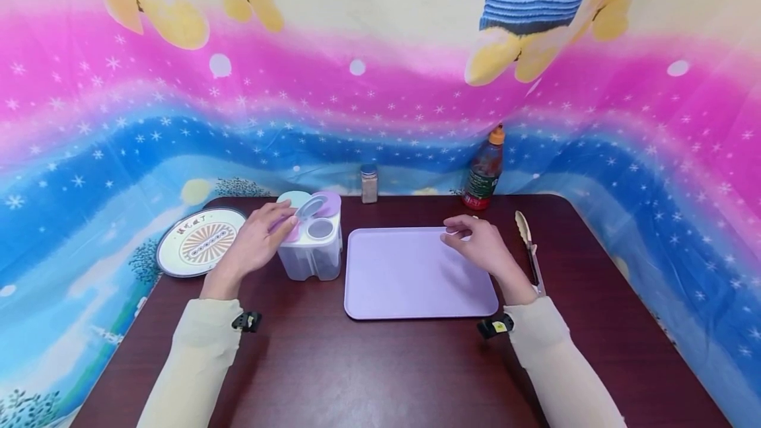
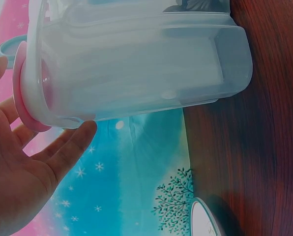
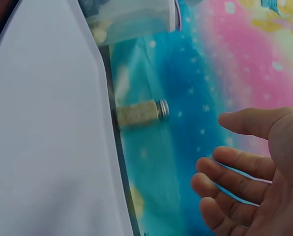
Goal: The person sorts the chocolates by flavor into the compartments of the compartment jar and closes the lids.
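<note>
My left hand (image 1: 259,235) is at the left side of a clear storage box (image 1: 310,263) with several round lids. Its thumb is right at a raised grey lid (image 1: 312,206), and one round opening (image 1: 321,228) in the box top is uncovered. In the left wrist view the fingers (image 2: 70,147) extend loosely along the box's rim, by a pink lid (image 2: 26,93). My right hand (image 1: 478,243) hovers over the right part of a lilac tray (image 1: 410,276), fingers loosely bent, holding nothing.
At the back stand a small jar (image 1: 369,185) with a metal cap and a red sauce bottle (image 1: 483,174) with an orange cap. A patterned plate (image 1: 199,243) lies at the left edge of the table. Tongs (image 1: 528,243) lie right of the tray, partly behind the right wrist.
</note>
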A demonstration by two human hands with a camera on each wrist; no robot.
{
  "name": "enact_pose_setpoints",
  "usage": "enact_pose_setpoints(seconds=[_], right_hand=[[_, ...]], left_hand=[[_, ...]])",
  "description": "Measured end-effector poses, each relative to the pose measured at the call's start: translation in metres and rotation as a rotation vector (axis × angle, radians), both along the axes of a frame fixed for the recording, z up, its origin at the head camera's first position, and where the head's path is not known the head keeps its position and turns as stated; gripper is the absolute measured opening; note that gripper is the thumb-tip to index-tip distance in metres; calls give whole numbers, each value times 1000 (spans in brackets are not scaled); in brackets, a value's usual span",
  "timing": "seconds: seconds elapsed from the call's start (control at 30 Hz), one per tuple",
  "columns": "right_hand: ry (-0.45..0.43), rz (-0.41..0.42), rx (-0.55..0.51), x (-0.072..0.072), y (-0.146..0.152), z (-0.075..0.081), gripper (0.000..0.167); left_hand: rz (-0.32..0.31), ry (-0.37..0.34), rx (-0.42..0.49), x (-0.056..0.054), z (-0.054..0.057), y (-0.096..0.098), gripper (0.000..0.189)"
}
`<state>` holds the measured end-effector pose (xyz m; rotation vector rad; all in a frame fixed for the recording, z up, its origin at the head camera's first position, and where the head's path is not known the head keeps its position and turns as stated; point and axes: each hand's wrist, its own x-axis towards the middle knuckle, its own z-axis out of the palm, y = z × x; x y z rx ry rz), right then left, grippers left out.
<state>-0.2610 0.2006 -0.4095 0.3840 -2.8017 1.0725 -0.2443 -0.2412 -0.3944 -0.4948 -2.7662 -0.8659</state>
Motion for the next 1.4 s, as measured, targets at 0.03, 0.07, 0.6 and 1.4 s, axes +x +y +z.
enact_pose_setpoints(seconds=[0.03,0.07,0.6,1.4], right_hand=[[3,6,1,-1,-3,1,35],[4,12,0,-1,-6,2,34],[26,129,-36,-3,-64,23,34],[41,256,-49,-16,-129,37,34]], left_hand=[[0,0,-1,0,0,0,48],[0,1,0,0,0,0,48],[2,0,3,0,0,-1,49],[1,11,3,-1,-1,-1,47]])
